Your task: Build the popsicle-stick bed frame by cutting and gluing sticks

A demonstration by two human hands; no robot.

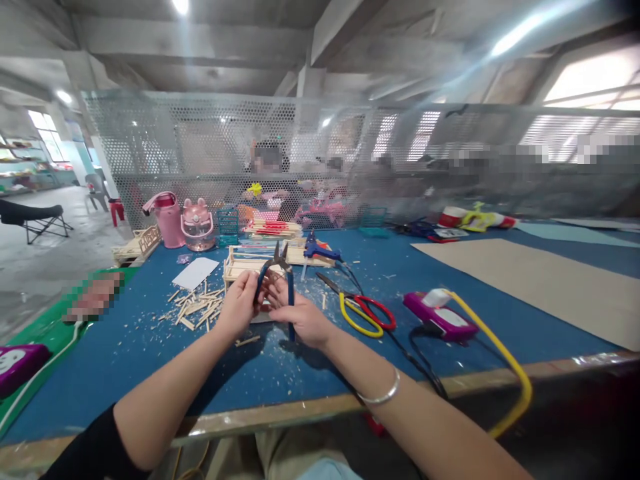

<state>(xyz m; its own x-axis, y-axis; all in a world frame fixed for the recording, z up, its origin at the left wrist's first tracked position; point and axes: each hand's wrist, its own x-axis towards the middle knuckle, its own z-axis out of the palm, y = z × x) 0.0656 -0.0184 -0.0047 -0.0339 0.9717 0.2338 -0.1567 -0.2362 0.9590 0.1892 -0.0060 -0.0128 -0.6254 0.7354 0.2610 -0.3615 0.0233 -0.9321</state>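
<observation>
Close together above the table, my hands are around a pair of cutting pliers [280, 257] with blue handles. The jaws point up and away from me and the handles are spread. My right hand [305, 320] has one handle across its palm, fingers curled. My left hand [241, 303] is closed beside the other handle; what its fingertips pinch is hidden. Just beyond is a small wooden stick frame [240, 265]. Loose cut sticks [197, 307] lie in a pile to the left.
Scissors [367, 313] with red and yellow handles lie right of my hands. A blue glue gun [320, 249] sits behind. Farther right are a purple power strip [443, 317] with a yellow cord and a brown sheet [525, 287]. Pink bottles [170, 220] stand before the mesh screen [200, 133].
</observation>
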